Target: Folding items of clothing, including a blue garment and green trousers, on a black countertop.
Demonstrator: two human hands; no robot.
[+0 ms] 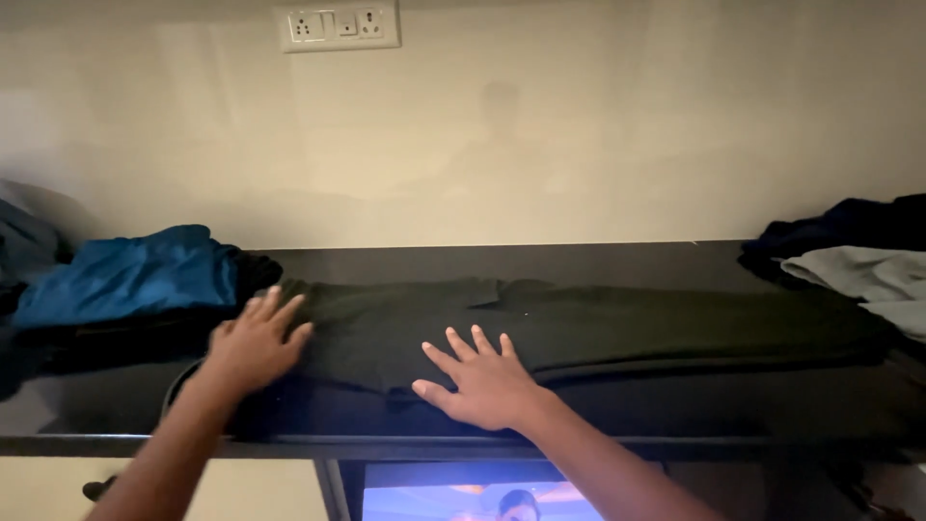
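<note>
Hands flat & spread, both: left hand (258, 340) on the near-left end of the dark trousers (579, 333) laid lengthwise on the black counter (617, 259), right hand (485, 384) pressing the front edge, holding nothing — looks like smoothing mid-fold; next move prob. needs a firm edge grip.

Both hands lie flat, fingers spread, on a dark garment (579, 333) stretched lengthwise along the black counter (598, 259). The left hand (256, 342) presses the garment's end; the right hand (482, 381) rests on its near edge, a little apart from the left. Just beyond the left hand sits a blue cloth (130, 275) on a dark pile. Far out past the right hand lie a grey cloth (863, 275) and a dark one (839, 227). Above both hands, a wall socket plate (338, 26). Below the right hand glows a screen (482, 502).
</note>
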